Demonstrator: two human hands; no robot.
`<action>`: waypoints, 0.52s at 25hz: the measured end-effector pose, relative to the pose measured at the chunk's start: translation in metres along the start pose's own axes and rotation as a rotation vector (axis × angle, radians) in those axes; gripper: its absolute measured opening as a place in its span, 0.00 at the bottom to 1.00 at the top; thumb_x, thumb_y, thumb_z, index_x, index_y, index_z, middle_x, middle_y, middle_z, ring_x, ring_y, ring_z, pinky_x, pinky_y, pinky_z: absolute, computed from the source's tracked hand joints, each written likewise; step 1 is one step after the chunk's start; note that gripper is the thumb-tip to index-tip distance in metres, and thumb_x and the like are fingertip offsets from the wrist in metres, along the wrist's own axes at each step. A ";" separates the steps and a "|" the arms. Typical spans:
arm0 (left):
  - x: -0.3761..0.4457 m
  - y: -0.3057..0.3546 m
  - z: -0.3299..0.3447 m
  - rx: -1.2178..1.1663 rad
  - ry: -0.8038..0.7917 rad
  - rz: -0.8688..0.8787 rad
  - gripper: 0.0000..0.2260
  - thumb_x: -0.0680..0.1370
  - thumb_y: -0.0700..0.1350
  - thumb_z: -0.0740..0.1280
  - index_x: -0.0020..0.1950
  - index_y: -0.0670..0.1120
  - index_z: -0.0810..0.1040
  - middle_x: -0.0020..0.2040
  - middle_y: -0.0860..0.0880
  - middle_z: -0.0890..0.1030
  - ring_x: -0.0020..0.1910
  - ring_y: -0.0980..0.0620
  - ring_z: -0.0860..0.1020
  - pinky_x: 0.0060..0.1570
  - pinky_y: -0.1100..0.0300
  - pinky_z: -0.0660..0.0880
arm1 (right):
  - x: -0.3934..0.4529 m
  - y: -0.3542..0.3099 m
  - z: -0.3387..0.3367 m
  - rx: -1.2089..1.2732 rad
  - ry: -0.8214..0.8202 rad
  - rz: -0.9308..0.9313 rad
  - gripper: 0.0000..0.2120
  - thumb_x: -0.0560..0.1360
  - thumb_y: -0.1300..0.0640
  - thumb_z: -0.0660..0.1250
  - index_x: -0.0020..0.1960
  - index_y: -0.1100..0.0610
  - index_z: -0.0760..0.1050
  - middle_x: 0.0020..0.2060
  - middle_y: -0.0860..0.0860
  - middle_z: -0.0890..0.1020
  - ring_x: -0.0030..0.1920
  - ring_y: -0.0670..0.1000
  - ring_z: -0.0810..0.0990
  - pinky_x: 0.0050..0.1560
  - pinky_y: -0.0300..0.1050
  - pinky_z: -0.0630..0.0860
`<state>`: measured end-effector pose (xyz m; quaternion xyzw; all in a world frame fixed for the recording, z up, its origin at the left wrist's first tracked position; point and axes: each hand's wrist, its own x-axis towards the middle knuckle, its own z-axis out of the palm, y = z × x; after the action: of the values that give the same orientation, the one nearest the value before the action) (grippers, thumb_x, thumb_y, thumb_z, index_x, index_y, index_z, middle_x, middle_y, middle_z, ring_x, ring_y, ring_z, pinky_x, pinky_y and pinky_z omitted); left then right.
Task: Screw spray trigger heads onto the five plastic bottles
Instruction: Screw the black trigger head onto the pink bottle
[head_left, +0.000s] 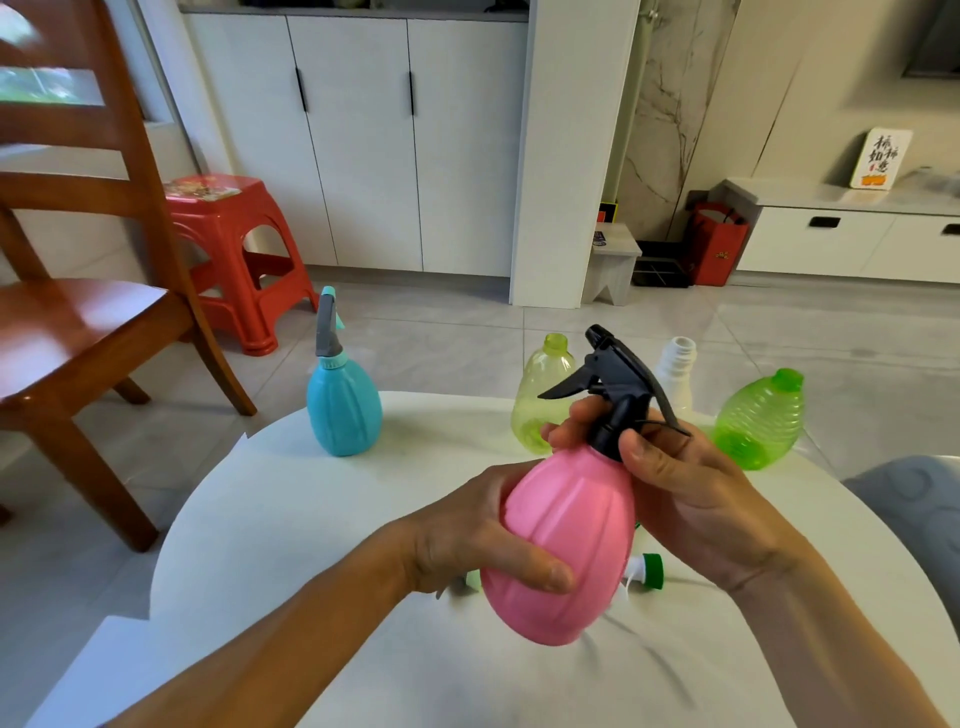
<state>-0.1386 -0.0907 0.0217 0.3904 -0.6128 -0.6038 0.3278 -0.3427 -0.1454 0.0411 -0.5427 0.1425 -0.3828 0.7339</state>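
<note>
White round counter (291, 519), tiled room. Left hand (467, 535) grips pink ribbed plastic bottle (566, 540), held above counter's near middle; right hand (691, 483) pinches black trigger head's (613, 384) collar. Keep head square w/ neck, twist till snug; thread seating prob. incomplete.

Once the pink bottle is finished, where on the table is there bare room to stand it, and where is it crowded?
Bare tabletop lies left of the left hand, in front of the blue bottle, and along the near edge. The far right is crowded: yellow-green bottle, white bottle, green bottle. A loose green-capped trigger head lies under the pink bottle.
</note>
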 end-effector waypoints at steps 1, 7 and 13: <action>0.000 -0.001 0.000 -0.018 0.018 0.016 0.30 0.63 0.43 0.77 0.65 0.49 0.76 0.59 0.40 0.79 0.57 0.42 0.79 0.53 0.46 0.79 | 0.001 0.001 0.004 -0.017 0.036 -0.012 0.18 0.75 0.51 0.72 0.61 0.59 0.79 0.55 0.59 0.84 0.65 0.60 0.77 0.63 0.50 0.74; 0.003 -0.006 0.002 -0.026 0.081 0.052 0.31 0.63 0.43 0.78 0.65 0.52 0.76 0.58 0.44 0.80 0.57 0.42 0.80 0.51 0.47 0.80 | -0.004 0.006 0.018 -0.219 0.203 -0.150 0.14 0.75 0.48 0.72 0.55 0.57 0.82 0.49 0.56 0.86 0.55 0.53 0.83 0.57 0.40 0.75; 0.008 -0.005 0.006 -0.035 0.085 0.058 0.31 0.63 0.44 0.78 0.65 0.53 0.75 0.58 0.45 0.81 0.56 0.43 0.80 0.49 0.50 0.80 | -0.005 0.004 0.018 -0.266 0.283 -0.180 0.13 0.73 0.50 0.71 0.52 0.57 0.83 0.48 0.57 0.87 0.53 0.53 0.84 0.55 0.39 0.76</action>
<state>-0.1477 -0.0945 0.0155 0.3919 -0.5987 -0.5875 0.3780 -0.3331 -0.1286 0.0427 -0.5860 0.2444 -0.4971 0.5914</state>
